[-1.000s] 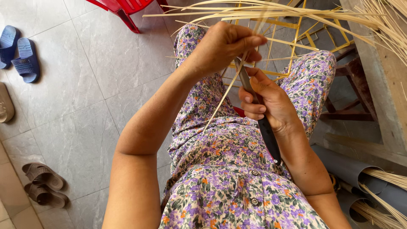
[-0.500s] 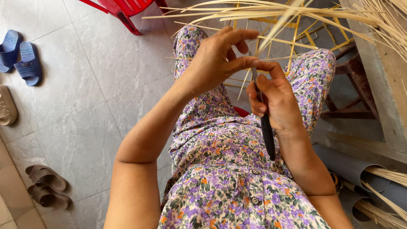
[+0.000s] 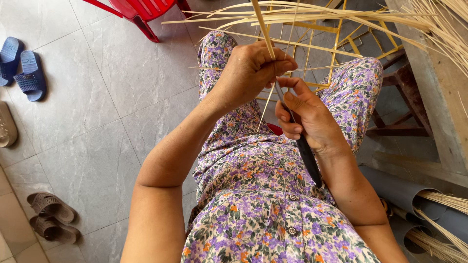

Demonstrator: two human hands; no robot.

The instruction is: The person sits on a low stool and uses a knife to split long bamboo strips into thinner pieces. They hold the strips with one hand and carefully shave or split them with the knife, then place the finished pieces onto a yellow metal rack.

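Strip: a thin pale bamboo strip (image 3: 262, 29) stood near-upright at upper centre of the frame, its lower part hidden in the left hand; a thinner sliver (image 3: 264, 108) hung slanting below that hand.
Left hand: the left hand (image 3: 253, 70) sat at upper centre, fingers curled together and clamped on the strip.
Knife: a dark-handled knife (image 3: 305, 151) ran diagonally from centre to lower right; its blade tip met the strip just beside the left thumb.
Right hand: the right hand (image 3: 307, 119) lay just right of centre, fingers wrapped tight round the knife, thumb stretched along the blade toward the strip.
Lap: floral purple clothing (image 3: 273, 195) filled the lower centre, under both hands.
Loose strips: a fan of long pale strips (image 3: 341, 14) spread across the top edge.
Frame: a yellow lattice frame (image 3: 346, 41) lay beyond the knees, upper right.
Stool: a dark wooden stool (image 3: 399, 102) stood at right.
Pipes: grey pipes (image 3: 404, 190) holding more strips lay at lower right.
Chair: a red plastic chair (image 3: 141, 12) stood at upper left.
Footwear: blue sandals (image 3: 22, 68) at far left; brown sandals (image 3: 51, 216) at lower left.
Floor: grey tiles (image 3: 97, 122) covered the left half.
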